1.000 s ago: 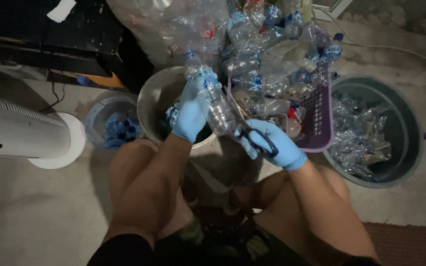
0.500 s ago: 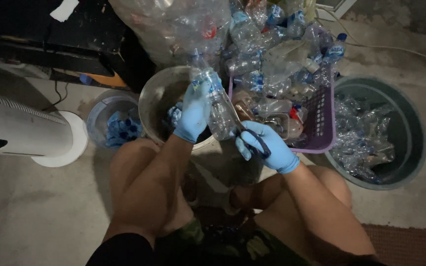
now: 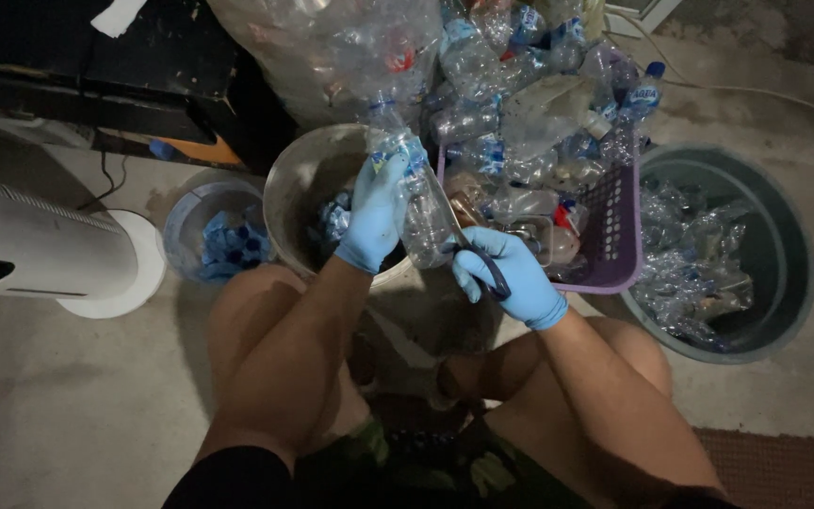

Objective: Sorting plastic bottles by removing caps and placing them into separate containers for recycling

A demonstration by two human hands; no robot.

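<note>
A bare concrete floor (image 3: pixel 68 396), rough and grey, carries everything. At top centre slumps a big clear plastic sack (image 3: pixel 332 47) stuffed with crumpled bottles. To the right stands a round dark-green tub (image 3: pixel 793 283), smooth-walled, holding flattened clear bottles. Beside it a purple perforated plastic basket (image 3: pixel 614 236) is heaped with glossy, dented bottles (some keep blue caps). At left lies a white cylindrical appliance (image 3: pixel 40 254) with a ribbed side. Near the middle sits a round metal bucket (image 3: pixel 299 179), dull and scuffed, with blue scraps inside; left of it a smaller pale-blue pail (image 3: pixel 186 212) holds blue bottle caps.

Above the bucket's rim the left hand (image 3: pixel 374 212), in a thin blue rubber glove, has its fingers clamped round a clear plastic bottle (image 3: pixel 421 212), which tilts neck-up with a blue label near its shoulder. Just beside the bottle's base, the right hand (image 3: pixel 506 273), gloved alike, has its fingers closed on a slim dark tool (image 3: pixel 492 269), its kind too dim to tell, the tip towards the bottle.
</note>
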